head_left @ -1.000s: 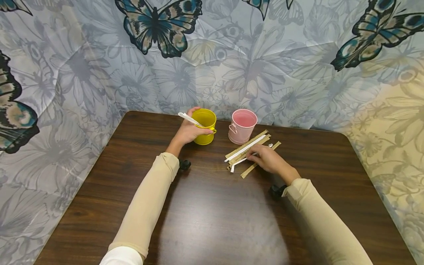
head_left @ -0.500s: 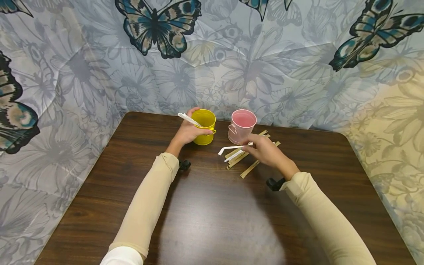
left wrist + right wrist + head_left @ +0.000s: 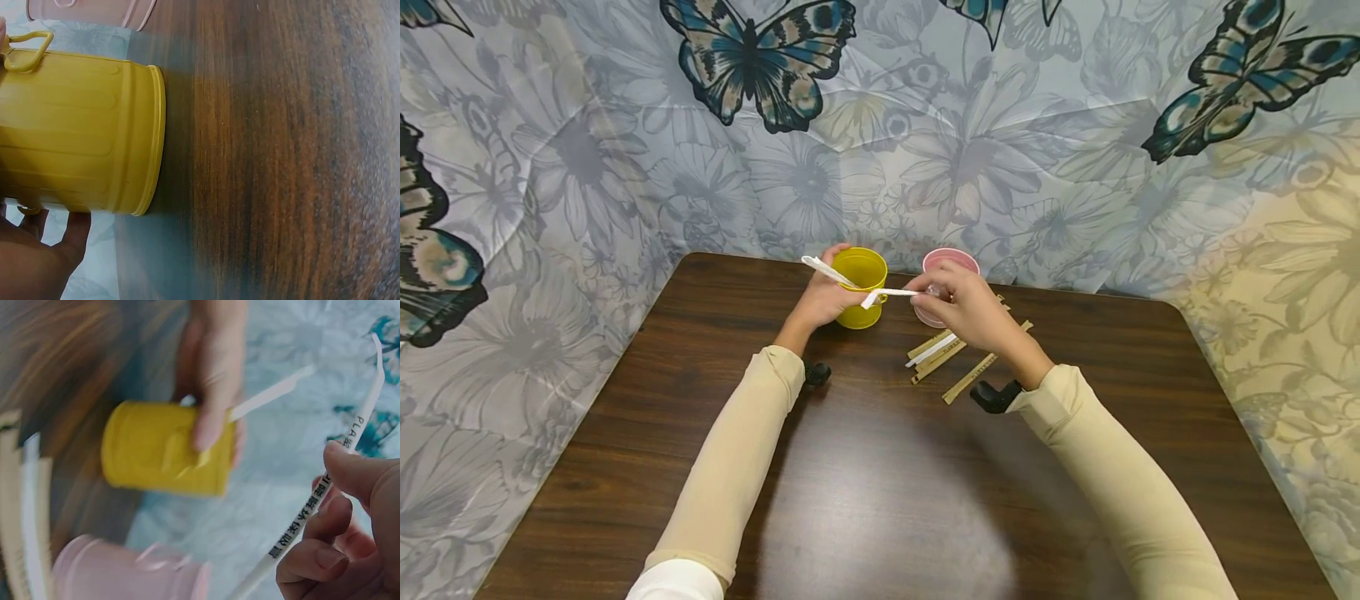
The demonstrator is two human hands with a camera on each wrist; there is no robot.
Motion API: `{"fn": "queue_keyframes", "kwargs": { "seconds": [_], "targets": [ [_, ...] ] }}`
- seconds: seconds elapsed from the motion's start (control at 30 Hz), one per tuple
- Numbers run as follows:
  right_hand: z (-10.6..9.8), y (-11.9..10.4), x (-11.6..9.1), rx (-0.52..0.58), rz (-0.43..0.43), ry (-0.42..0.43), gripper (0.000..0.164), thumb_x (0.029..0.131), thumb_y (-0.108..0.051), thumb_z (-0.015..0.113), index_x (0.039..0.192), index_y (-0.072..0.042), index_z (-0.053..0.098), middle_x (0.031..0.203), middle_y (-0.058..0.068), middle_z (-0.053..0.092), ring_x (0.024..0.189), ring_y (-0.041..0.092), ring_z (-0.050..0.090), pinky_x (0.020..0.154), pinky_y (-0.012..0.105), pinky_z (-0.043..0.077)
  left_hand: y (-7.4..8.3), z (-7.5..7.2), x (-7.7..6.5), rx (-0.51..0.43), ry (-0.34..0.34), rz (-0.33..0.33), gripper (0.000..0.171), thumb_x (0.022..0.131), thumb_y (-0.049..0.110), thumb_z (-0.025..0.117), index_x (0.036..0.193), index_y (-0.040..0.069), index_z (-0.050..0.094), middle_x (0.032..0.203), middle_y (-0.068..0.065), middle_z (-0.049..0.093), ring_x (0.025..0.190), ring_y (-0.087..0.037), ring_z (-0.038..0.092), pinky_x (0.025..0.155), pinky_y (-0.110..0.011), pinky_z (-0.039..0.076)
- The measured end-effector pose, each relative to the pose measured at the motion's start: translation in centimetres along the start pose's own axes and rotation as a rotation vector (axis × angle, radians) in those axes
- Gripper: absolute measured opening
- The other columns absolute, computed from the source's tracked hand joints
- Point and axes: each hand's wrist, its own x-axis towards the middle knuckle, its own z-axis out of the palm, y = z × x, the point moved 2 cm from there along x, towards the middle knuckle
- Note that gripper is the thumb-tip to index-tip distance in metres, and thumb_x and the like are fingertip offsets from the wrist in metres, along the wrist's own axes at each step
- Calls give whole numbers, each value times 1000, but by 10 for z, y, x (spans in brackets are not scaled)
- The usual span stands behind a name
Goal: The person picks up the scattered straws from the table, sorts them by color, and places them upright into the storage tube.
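Note:
A small yellow bucket (image 3: 859, 318) stands near the table's back edge, and my left hand (image 3: 822, 302) grips it around the side. White wrapped straws (image 3: 826, 269) lean out of its left rim. With thumb and fingers, my right hand (image 3: 973, 312) pinches another white wrapped straw (image 3: 303, 515), which has dark printing and a bent end. In the head view this straw's bent end overlaps the front of the yellow bucket. Behind the right hand is a pink bucket (image 3: 128, 575), partly hidden by it in the head view.
Brown paper-wrapped straws (image 3: 942, 358) and one white straw (image 3: 925, 352) lie below the right hand, in front of the pink bucket. A separate brown straw (image 3: 968, 379) lies to their right. Butterfly-patterned cloth (image 3: 820, 183) hangs behind the dark wooden table (image 3: 850, 467).
My right hand has lifted a white straw off the pile and carried it up and left to the yellow bucket. The left hand has kept its grip in place.

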Motion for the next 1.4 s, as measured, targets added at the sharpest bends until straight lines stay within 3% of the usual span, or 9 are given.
{"fn": "queue_keyframes", "kwargs": {
  "seconds": [0.27, 0.43, 0.6, 0.87, 1.13, 1.4],
  "targets": [
    [-1, -29, 27, 35, -33, 41, 13, 93, -14, 75, 106, -10, 73, 97, 5, 67, 64, 16, 48, 58, 23, 39, 3, -1, -1, -6, -25, -25, 107, 74, 14, 93, 156, 12, 23, 145, -16, 50, 128, -34, 54, 115, -46, 43],
    [0, -35, 42, 46, -7, 52, 13, 95, -15, 74, 106, -9, 71, 100, 6, 68, 61, 15, 46, 56, 22, 37, 15, -2, -7, -5, -56, -78, 107, 76, 13, 91, 156, 13, 21, 149, -17, 46, 132, -35, 50, 118, -47, 39],
    [0, -40, 55, 82, 3, 60, 15, 95, -15, 73, 107, -8, 67, 100, 6, 67, 57, 16, 44, 53, 21, 36, 24, -3, -10, -16, -75, -85, 108, 77, 10, 89, 158, 11, 19, 148, -20, 46, 131, -39, 51, 117, -48, 41],
    [6, -48, 79, 83, -30, 114, 13, 94, -14, 73, 103, -7, 66, 101, 6, 67, 59, 18, 46, 55, 21, 38, 7, -1, -3, 14, -39, -61, 107, 73, 20, 93, 155, 19, 24, 144, -13, 50, 126, -32, 54, 115, -46, 42],
    [29, -40, 94, 61, -68, 99, 16, 93, -14, 75, 103, -4, 68, 99, 9, 69, 70, 19, 50, 66, 24, 41, 1, -3, -3, -5, -30, -42, 108, 74, 22, 93, 155, 18, 23, 144, -10, 50, 129, -29, 52, 115, -46, 42],
    [45, -21, 94, 17, -5, 49, 14, 96, -15, 72, 105, -6, 67, 104, 8, 70, 71, 21, 51, 67, 27, 42, 3, -2, -3, 38, -32, -46, 109, 74, 25, 93, 156, 16, 21, 153, -12, 43, 134, -29, 50, 119, -45, 38]
  ]
}}
